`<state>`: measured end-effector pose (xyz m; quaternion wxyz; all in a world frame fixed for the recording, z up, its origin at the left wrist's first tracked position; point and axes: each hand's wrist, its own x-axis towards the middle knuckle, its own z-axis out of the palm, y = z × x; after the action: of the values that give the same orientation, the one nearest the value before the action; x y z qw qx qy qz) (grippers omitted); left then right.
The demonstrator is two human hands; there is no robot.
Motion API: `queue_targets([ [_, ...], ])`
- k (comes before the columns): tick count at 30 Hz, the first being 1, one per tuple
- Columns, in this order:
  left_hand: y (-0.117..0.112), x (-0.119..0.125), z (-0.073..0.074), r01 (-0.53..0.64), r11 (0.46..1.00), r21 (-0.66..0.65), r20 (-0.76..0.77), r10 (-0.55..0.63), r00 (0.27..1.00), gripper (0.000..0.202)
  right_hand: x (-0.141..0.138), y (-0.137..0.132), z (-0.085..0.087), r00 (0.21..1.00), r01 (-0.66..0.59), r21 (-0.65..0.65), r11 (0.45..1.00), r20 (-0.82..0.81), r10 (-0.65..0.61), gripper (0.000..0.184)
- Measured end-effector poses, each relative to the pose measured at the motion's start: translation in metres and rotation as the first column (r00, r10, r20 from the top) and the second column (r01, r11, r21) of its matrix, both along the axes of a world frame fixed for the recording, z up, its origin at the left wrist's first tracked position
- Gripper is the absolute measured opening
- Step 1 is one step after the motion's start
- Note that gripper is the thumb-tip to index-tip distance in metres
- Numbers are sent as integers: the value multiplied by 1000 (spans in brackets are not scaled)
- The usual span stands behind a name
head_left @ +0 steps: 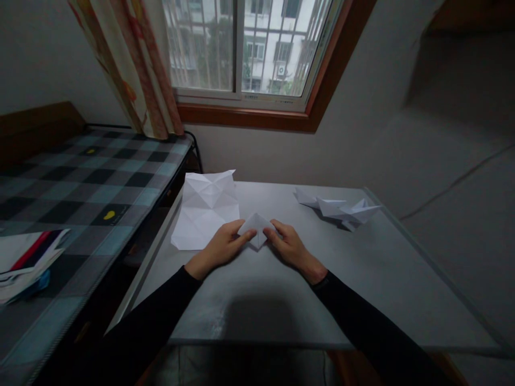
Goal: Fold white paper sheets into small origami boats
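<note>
Between my hands is a small piece of folded white paper (257, 222), shaped like a diamond with a crease down its middle. My left hand (229, 241) grips its left corner, thumb on top and fingers tucked underneath. On the opposite corner my right hand (287, 244) pinches the paper in the same way. Just behind my left hand lies a creased, unfolded white sheet (207, 209), its far edge lifted a little. The undersides of the folded paper and my fingertips there are hidden.
Folded white paper shapes (341, 209) rest at the back right of the white table (362, 289). Left of the table stands a bed (120, 187) with a checked cover, papers (30, 260) on it. A window (241, 48) and curtain (140, 69) are behind.
</note>
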<state>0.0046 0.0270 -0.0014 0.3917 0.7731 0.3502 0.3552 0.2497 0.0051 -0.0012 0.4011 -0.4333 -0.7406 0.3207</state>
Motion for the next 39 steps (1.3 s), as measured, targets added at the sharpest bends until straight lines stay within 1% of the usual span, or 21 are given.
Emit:
queue_targets([
  [2,-1,1,3,-3,998,-67,53,6,999,43,-1,-1,1,1000,8,-4,1000,-21,-8,40],
  [5,0,3,5,-28,987,-161,105,45,993,43,-3,-2,1,998,31,-23,999,-47,-32,27],
  [6,1,4,5,-39,981,-191,143,68,987,41,-4,-2,1,997,35,-24,999,-62,-37,23],
  [7,2,5,4,-49,974,-222,195,94,976,39,-5,-2,0,996,31,-23,999,-81,-33,23],
  [9,3,9,3,-51,958,-282,310,141,940,38,-7,-2,-3,992,2,-10,1000,-126,-3,29],
  [11,5,12,0,-13,944,-331,398,152,905,45,-8,-2,-6,985,-45,12,999,-164,46,36],
  [12,5,13,-1,8,939,-345,421,147,895,47,-9,-1,-7,983,-62,23,998,-173,65,39],
  [14,6,13,-3,20,940,-339,426,135,895,44,-11,-1,-8,984,-72,42,997,-159,78,43],
  [18,3,13,-3,-17,970,-244,352,105,930,36,-13,-1,-6,995,-13,84,996,-98,22,34],
  [20,1,14,-2,-25,988,-154,250,64,966,35,-13,-1,-4,997,25,120,992,-80,-16,35],
  [22,-3,15,-1,-44,998,-47,141,50,989,38,-11,-2,-2,997,67,161,985,-44,-61,38],
  [25,-9,16,0,-74,994,78,81,68,994,49,-6,-4,0,979,160,239,958,83,-184,45],
  [27,-13,17,0,-85,988,128,33,82,996,66,-5,-6,0,942,193,289,938,213,-260,54],
  [29,-16,18,0,-134,975,180,-50,145,988,83,-7,-7,0,899,178,328,928,330,-289,59],
  [30,-18,19,0,-167,964,207,-93,190,977,84,-8,-8,-1,884,157,345,926,368,-287,61],
  [31,-19,21,0,-205,951,233,-129,239,962,80,-11,-9,-1,877,134,360,923,391,-279,61],
  [33,-20,22,0,-269,925,269,-182,323,929,66,-15,-11,-2,877,79,383,920,413,-247,62],
  [35,-19,22,-1,-318,907,275,-209,379,902,52,-19,-14,-1,880,45,399,916,419,-225,62],
  [37,-17,21,-3,-357,900,251,-208,410,888,42,-21,-16,-1,876,46,420,907,419,-239,60],
  [39,-15,19,-5,-372,909,188,-158,402,902,38,-20,-17,0,875,88,434,896,397,-278,57],
])
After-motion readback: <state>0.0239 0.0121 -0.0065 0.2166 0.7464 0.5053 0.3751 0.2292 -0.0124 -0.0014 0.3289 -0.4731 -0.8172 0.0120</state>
